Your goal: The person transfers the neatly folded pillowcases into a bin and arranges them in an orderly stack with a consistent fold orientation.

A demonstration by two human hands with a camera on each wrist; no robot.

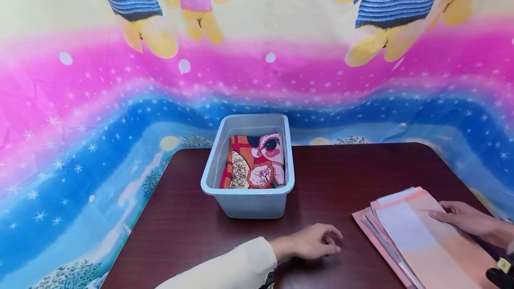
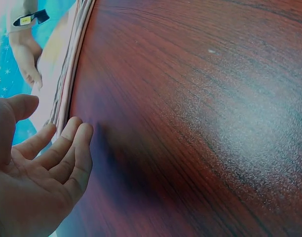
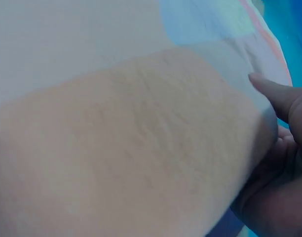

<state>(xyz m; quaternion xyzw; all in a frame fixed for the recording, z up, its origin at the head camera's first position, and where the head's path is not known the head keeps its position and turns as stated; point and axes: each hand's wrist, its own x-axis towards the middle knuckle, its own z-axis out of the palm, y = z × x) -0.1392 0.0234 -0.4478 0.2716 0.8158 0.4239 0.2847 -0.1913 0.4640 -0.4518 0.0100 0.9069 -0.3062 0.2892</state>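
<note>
On the right of the table in the head view, my right hand (image 1: 467,220) grips the far right edge of a flat folded cloth bundle (image 1: 433,235) in peach, pink and pale blue. Its thumb (image 3: 277,94) lies on top and the fingers curl underneath. Several layers show along the bundle's left edge. My left hand (image 1: 309,242), fingers loosely bent, hovers left of the bundle and holds nothing. In the left wrist view the left palm (image 2: 37,182) faces up the frame, apart from the layered edge.
A pale blue-grey plastic bin (image 1: 250,204) stands near the table's middle, with a folded red and orange printed cloth (image 1: 257,159) inside. The dark wood table (image 1: 176,217) has rounded far corners. A printed curtain (image 1: 257,75) hangs close behind it.
</note>
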